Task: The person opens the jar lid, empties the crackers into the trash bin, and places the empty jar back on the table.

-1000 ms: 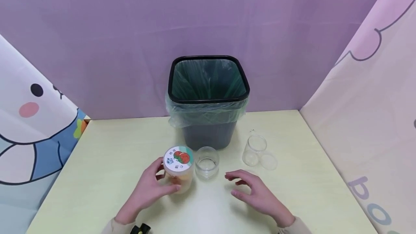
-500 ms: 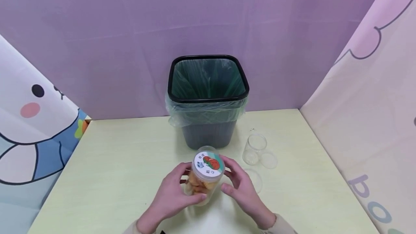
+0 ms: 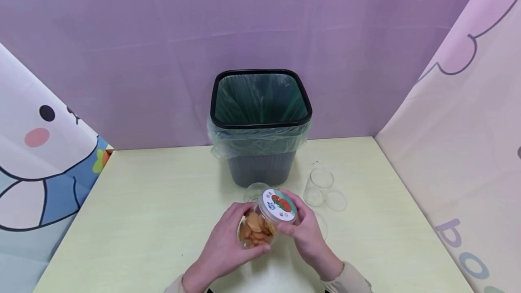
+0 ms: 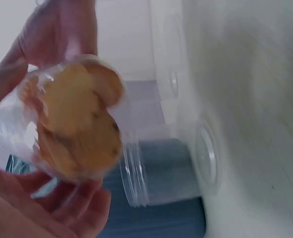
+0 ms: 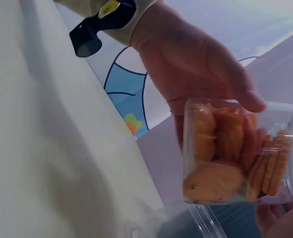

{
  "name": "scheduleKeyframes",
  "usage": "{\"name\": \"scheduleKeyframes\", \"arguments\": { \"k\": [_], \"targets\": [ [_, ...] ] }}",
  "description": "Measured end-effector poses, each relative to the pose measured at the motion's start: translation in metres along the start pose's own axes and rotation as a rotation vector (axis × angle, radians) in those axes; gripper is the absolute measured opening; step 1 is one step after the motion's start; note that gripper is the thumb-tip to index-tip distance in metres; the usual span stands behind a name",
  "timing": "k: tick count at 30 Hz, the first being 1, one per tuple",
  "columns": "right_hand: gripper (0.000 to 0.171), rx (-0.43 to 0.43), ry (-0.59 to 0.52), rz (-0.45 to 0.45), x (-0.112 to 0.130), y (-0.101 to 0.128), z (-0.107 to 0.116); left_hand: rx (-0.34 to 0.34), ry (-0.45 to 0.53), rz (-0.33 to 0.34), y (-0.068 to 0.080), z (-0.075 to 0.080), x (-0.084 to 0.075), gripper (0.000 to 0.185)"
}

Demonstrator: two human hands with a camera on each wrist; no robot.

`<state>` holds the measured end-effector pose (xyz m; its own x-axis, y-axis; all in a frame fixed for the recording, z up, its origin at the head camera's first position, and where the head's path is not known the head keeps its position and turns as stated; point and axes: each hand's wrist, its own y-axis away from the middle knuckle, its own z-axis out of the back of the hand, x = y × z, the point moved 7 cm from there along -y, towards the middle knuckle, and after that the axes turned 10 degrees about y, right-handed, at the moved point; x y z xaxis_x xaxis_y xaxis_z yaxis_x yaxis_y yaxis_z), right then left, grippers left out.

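A clear plastic jar of round biscuits [image 3: 255, 232] is tilted above the table between both hands. My left hand [image 3: 228, 245] grips its body from the left. My right hand [image 3: 303, 229] curls round its white lid [image 3: 280, 205], which carries a red and green label and points up and to the right. The left wrist view shows the jar's bottom [image 4: 72, 124] with biscuits pressed against it, held by my left hand [image 4: 22, 208]. In the right wrist view, my left hand [image 5: 196, 69] wraps the jar [image 5: 235, 153].
A black bin [image 3: 260, 171] with a clear liner stands at the back centre of the pale table [image 3: 142, 202]. An empty clear jar [image 3: 254, 189] sits just behind the hands. Another empty jar [image 3: 319, 186] and a loose clear lid [image 3: 337, 200] lie to the right.
The left hand lifted the biscuit jar from the table's left-centre and brought it to the middle. The right hand came in and took hold of the lid, and the jar tilted rightward.
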<state>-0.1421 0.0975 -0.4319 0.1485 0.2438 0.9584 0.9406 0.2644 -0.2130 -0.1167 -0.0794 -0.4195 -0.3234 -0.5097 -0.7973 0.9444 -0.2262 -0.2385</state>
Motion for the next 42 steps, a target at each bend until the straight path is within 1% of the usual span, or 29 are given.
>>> {"name": "scheduleKeyframes", "arguments": {
  "k": [4, 6, 8, 12, 16, 20, 21, 22, 23, 25, 27, 28, 29, 30, 31, 32, 33, 34, 36, 37, 39, 41, 42],
  "targets": [
    [0.081, -0.027, -0.056, 0.019, -0.001, 0.0, 0.004, 0.067, -0.001, 0.057, 0.003, -0.005, 0.007, 0.102],
    [0.079, -0.026, -0.082, 0.032, 0.0, 0.0, 0.005, 0.089, 0.004, 0.082, 0.003, -0.007, 0.009, 0.101],
    [0.079, -0.016, -0.096, 0.051, 0.001, 0.0, 0.005, 0.103, 0.008, 0.091, 0.003, -0.007, 0.01, 0.099],
    [0.072, 0.006, -0.111, 0.069, 0.002, -0.003, 0.005, 0.11, 0.022, 0.087, 0.0, -0.004, 0.008, 0.093],
    [0.062, 0.023, -0.136, 0.069, 0.0, -0.008, 0.006, 0.121, 0.024, 0.077, -0.005, 0.0, 0.007, 0.092],
    [0.057, 0.034, -0.164, 0.073, -0.001, -0.011, 0.007, 0.136, 0.039, 0.044, -0.009, 0.003, 0.006, 0.089],
    [0.056, 0.039, -0.176, 0.075, -0.002, -0.011, 0.007, 0.148, 0.07, 0.033, -0.009, 0.003, 0.006, 0.085],
    [0.056, 0.056, -0.196, 0.077, -0.001, -0.011, 0.006, 0.174, 0.128, 0.018, -0.01, 0.001, 0.007, 0.079],
    [0.057, 0.093, -0.216, 0.089, -0.001, -0.012, 0.004, 0.214, 0.202, -0.009, -0.01, -0.002, 0.008, 0.073],
    [0.064, 0.215, -0.27, 0.119, 0.004, -0.013, -0.002, 0.327, 0.387, -0.049, -0.008, -0.01, 0.008, 0.059],
    [0.07, 0.366, -0.324, 0.129, 0.009, -0.014, -0.01, 0.423, 0.555, -0.081, -0.004, -0.017, 0.007, 0.048],
    [0.074, 0.433, -0.345, 0.125, 0.012, -0.014, -0.012, 0.452, 0.611, -0.093, -0.002, -0.02, 0.007, 0.046],
    [0.078, 0.488, -0.361, 0.119, 0.013, -0.014, -0.013, 0.459, 0.631, -0.105, 0.0, -0.021, 0.005, 0.045],
    [0.08, 0.519, -0.369, 0.111, 0.015, -0.015, -0.014, 0.441, 0.629, -0.096, 0.001, -0.022, 0.005, 0.046],
    [0.08, 0.521, -0.379, 0.091, 0.015, -0.016, -0.012, 0.399, 0.61, -0.086, 0.001, -0.021, 0.004, 0.049],
    [0.078, 0.503, -0.377, 0.075, 0.015, -0.017, -0.009, 0.345, 0.572, -0.067, 0.001, -0.02, 0.004, 0.053],
    [0.075, 0.468, -0.378, 0.062, 0.014, -0.018, -0.006, 0.289, 0.532, -0.046, 0.001, -0.018, 0.005, 0.057],
    [0.071, 0.43, -0.375, 0.054, 0.014, -0.018, -0.002, 0.234, 0.486, -0.009, 0.001, -0.016, 0.005, 0.061],
    [0.063, 0.343, -0.341, 0.063, 0.014, -0.018, 0.003, 0.11, 0.37, 0.038, 0.001, -0.011, 0.006, 0.07],
    [0.06, 0.292, -0.322, 0.067, 0.015, -0.018, 0.006, 0.045, 0.287, 0.041, 0.002, -0.007, 0.005, 0.075],
    [0.06, 0.202, -0.258, 0.084, 0.017, -0.016, 0.008, -0.069, 0.12, 0.024, 0.002, -0.002, 0.002, 0.084],
    [0.065, 0.115, -0.188, 0.077, 0.02, -0.015, 0.007, -0.146, -0.029, -0.011, 0.002, 0.001, -0.003, 0.09],
    [0.069, 0.073, -0.156, 0.063, 0.021, -0.014, 0.006, -0.167, -0.086, -0.028, 0.003, 0.001, -0.005, 0.092]
  ]
}}
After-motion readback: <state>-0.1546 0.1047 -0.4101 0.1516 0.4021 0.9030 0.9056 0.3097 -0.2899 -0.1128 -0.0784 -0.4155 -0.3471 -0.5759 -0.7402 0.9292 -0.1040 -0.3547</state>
